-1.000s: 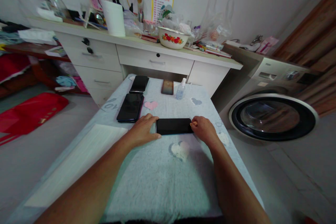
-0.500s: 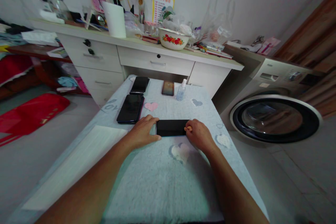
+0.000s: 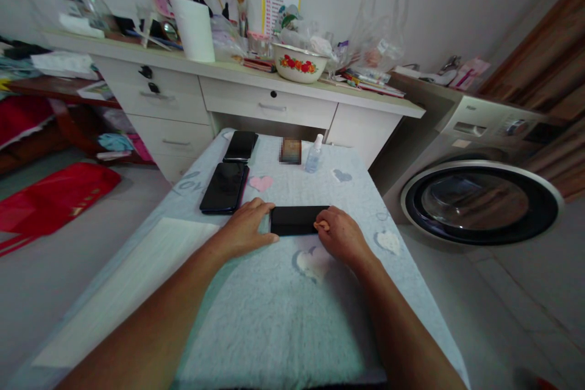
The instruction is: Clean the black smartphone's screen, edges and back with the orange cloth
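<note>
A black phone (image 3: 292,221) lies crosswise, screen up, on the cloth-covered table. My left hand (image 3: 247,226) holds its left end, fingers at the far corner and thumb at the near one. Over the phone's right part, my right hand (image 3: 342,233) is closed around a small orange-brown wad (image 3: 322,225), which looks like cloth and touches or nearly touches the screen. Beyond my left hand lies a stack of dark phones (image 3: 223,189), with another dark phone (image 3: 241,146) behind it. A clear spray bottle (image 3: 313,156) stands farther back, beside a small pixelated brown rectangle (image 3: 290,151).
A pale strip (image 3: 128,286) lies along the table's left side. Behind the table stands a white desk (image 3: 274,103) bearing a floral bowl (image 3: 299,64) and a paper roll (image 3: 193,30). A washing machine (image 3: 461,128) is on the right; a red bag (image 3: 59,207) is on the floor at left.
My right hand has shifted slightly left along the phone with the orange-brown wad. The left hand keeps its hold, and the whole view has moved a little.
</note>
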`<state>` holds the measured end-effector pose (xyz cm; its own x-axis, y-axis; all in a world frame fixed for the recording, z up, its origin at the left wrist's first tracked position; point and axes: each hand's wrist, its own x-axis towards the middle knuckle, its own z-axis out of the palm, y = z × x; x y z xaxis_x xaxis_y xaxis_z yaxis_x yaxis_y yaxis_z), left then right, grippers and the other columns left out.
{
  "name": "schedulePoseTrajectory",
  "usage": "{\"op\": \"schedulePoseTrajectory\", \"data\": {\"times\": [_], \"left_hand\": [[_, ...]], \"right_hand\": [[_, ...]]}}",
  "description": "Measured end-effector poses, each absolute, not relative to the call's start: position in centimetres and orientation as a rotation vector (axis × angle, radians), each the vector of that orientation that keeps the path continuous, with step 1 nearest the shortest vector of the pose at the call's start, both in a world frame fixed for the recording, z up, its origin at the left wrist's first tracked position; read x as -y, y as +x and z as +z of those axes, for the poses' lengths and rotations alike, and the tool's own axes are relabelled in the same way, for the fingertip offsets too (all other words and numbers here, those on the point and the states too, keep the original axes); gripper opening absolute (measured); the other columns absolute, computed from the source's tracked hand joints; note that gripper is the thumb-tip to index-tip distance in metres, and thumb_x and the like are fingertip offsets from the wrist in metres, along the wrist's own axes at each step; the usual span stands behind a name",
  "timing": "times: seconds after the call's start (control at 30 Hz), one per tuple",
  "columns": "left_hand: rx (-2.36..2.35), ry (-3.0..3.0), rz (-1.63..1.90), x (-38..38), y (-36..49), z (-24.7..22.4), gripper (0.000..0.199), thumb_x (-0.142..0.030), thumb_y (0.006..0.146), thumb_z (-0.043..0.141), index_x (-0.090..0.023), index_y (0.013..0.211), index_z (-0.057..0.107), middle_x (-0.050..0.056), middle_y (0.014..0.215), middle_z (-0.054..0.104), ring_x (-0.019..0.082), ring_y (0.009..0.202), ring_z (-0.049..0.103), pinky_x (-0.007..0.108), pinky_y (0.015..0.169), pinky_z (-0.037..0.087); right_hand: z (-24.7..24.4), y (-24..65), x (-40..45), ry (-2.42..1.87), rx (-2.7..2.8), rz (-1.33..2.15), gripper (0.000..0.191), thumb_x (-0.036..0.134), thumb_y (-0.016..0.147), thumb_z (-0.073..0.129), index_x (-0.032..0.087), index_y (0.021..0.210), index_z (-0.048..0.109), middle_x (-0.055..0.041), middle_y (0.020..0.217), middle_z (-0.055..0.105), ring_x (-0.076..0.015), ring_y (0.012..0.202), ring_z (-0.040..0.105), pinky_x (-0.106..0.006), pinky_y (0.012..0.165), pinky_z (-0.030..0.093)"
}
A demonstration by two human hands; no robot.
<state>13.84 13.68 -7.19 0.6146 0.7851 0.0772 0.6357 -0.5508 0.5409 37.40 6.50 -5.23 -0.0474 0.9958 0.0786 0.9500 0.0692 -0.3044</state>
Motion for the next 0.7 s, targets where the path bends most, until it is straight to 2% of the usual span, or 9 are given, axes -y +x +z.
{"op": "schedulePoseTrajectory", "data": {"times": [0.7], "left_hand": [[-1.117, 2.401, 0.438, -13.8, 13.7, -7.6, 0.06, -0.041, 0.07, 0.064, -0.019, 0.124, 0.051, 0.009, 0.112, 0.055, 0.027, 0.106, 0.054, 0.038, 0.094, 0.041]], "right_hand": [[-5.6, 40.8, -6.8, -2.235, 1.878, 0.165, 0.013, 0.026, 0.084, 0.055, 0.02, 0.086, 0.067, -0.0053, 0.088, 0.064, -0.0159, 0.081, 0.056, -0.025, 0.07, 0.034]]}}
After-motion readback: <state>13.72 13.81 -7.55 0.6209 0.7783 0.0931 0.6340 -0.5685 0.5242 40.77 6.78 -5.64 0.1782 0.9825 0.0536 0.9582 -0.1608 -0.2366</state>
